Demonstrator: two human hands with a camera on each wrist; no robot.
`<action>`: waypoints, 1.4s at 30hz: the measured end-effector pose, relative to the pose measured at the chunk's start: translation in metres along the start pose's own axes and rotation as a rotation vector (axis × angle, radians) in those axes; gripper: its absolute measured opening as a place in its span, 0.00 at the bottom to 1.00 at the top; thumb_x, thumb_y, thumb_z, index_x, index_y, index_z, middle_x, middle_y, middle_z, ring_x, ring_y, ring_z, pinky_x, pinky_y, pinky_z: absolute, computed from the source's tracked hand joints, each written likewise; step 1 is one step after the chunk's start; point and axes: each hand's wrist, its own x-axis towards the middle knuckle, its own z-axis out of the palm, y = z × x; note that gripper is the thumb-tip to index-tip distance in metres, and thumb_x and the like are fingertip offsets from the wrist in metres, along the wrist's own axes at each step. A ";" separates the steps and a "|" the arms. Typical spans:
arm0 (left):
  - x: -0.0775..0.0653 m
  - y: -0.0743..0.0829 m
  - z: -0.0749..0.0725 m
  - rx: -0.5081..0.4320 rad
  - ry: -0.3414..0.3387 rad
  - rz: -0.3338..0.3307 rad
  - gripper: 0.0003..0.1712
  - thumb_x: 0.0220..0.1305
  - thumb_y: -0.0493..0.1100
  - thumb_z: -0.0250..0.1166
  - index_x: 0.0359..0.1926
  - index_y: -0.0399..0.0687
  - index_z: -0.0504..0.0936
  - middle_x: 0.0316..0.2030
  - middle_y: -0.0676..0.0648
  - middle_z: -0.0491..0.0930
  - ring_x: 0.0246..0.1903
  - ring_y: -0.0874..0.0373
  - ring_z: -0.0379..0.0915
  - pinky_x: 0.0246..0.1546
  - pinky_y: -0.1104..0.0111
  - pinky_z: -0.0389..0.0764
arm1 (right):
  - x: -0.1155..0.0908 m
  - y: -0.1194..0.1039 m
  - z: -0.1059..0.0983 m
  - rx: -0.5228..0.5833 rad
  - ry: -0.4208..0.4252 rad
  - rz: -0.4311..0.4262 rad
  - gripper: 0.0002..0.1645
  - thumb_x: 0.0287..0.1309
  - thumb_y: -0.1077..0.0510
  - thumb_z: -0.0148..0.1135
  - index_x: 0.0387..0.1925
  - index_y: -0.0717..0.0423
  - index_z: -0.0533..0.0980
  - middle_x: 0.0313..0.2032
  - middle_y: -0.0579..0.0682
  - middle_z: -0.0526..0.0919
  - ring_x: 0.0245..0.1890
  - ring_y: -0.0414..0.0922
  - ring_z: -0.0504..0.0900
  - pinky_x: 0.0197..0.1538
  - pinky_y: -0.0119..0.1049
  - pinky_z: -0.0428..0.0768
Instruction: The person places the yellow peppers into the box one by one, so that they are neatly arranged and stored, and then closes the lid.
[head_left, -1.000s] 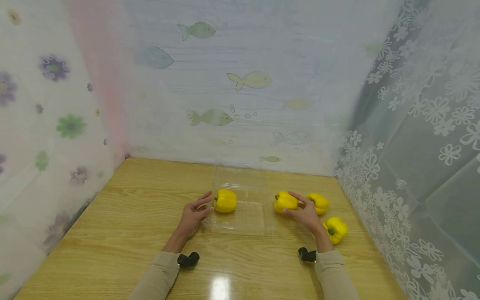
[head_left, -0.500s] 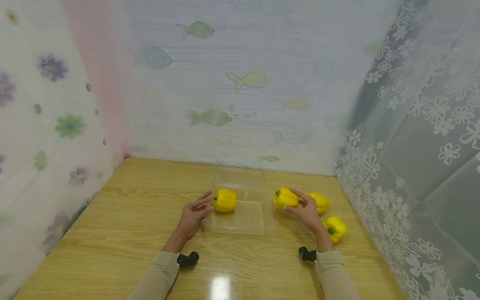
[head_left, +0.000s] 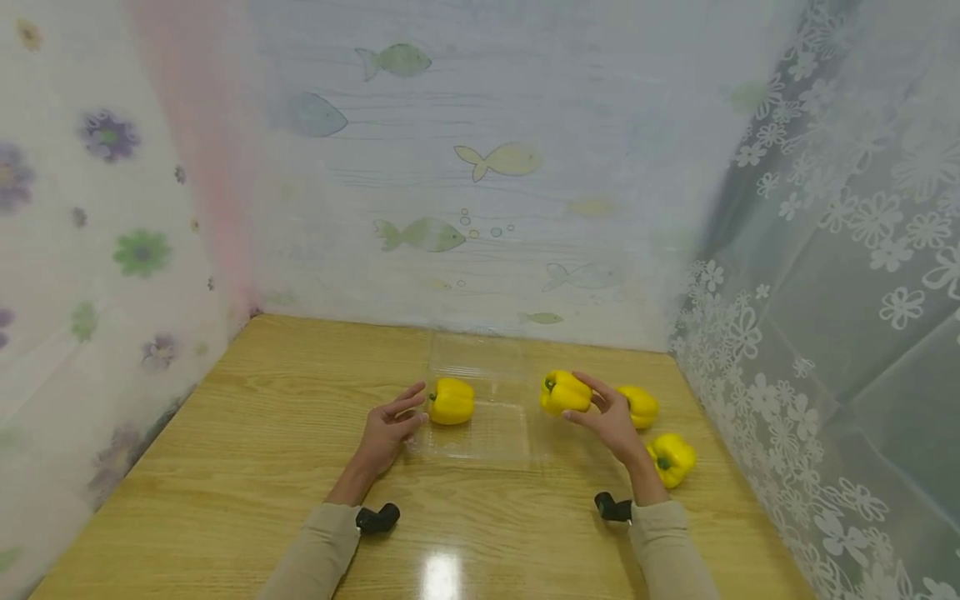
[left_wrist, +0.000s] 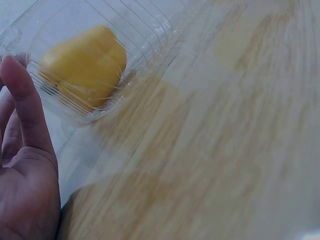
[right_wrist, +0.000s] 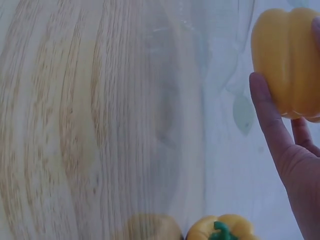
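My right hand (head_left: pixel 615 427) grips a yellow bell pepper (head_left: pixel 566 393) with thumb and fingers on its sides, raised off the table just right of a clear plastic clamshell container (head_left: pixel 502 433). In the right wrist view this pepper (right_wrist: pixel 285 60) shows smooth and ribbed. The container lies open, lid folded back toward the wall. One yellow bell pepper (head_left: pixel 452 402) sits in its left part, green stem facing left. Fairly straight fingers of my left hand (head_left: pixel 384 433) rest at the container's left edge; the left wrist view shows the thumb (left_wrist: pixel 25 95) by its wall.
Two more yellow bell peppers, one behind my right hand (head_left: pixel 642 407) and one near my right wrist (head_left: pixel 672 460), lie on the wooden table (head_left: pixel 300 392). A fish-print curtain (head_left: pixel 480 192) hangs along the back edge, with flowered curtains at both sides.
My right hand has lifted the bell pepper off the table and moved it slightly left toward the container. The left hand and the pepper in the container stay put.
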 end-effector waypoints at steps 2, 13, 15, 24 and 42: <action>0.000 0.000 0.000 0.000 -0.002 0.001 0.28 0.66 0.27 0.66 0.64 0.16 0.69 0.74 0.38 0.65 0.27 0.67 0.69 0.23 0.78 0.72 | 0.000 -0.001 0.001 0.006 -0.011 -0.005 0.42 0.60 0.63 0.72 0.73 0.56 0.67 0.75 0.62 0.61 0.68 0.61 0.69 0.53 0.30 0.80; -0.001 0.000 0.000 0.009 -0.009 0.001 0.28 0.67 0.27 0.65 0.64 0.16 0.69 0.74 0.37 0.64 0.26 0.67 0.67 0.23 0.78 0.72 | -0.001 -0.003 0.007 0.041 -0.036 -0.022 0.43 0.60 0.65 0.72 0.74 0.59 0.65 0.76 0.60 0.61 0.71 0.62 0.65 0.57 0.30 0.78; -0.001 0.000 0.000 0.009 -0.005 -0.002 0.28 0.67 0.28 0.65 0.64 0.16 0.69 0.74 0.36 0.64 0.26 0.67 0.68 0.23 0.78 0.72 | -0.001 -0.003 0.009 0.045 -0.039 -0.021 0.42 0.60 0.65 0.72 0.74 0.59 0.66 0.76 0.62 0.61 0.71 0.60 0.66 0.58 0.31 0.78; 0.000 -0.002 -0.001 0.004 -0.019 0.019 0.27 0.67 0.27 0.64 0.63 0.15 0.69 0.74 0.34 0.63 0.24 0.67 0.66 0.22 0.79 0.73 | -0.002 -0.007 0.016 0.096 -0.074 -0.031 0.42 0.59 0.67 0.71 0.74 0.59 0.66 0.76 0.63 0.60 0.72 0.64 0.63 0.55 0.31 0.80; -0.001 0.002 0.002 -0.003 -0.005 -0.001 0.28 0.67 0.28 0.65 0.63 0.15 0.69 0.75 0.33 0.61 0.25 0.66 0.67 0.22 0.78 0.73 | -0.001 -0.023 0.028 0.030 -0.171 -0.043 0.41 0.64 0.62 0.69 0.75 0.58 0.64 0.74 0.58 0.65 0.72 0.62 0.66 0.58 0.31 0.79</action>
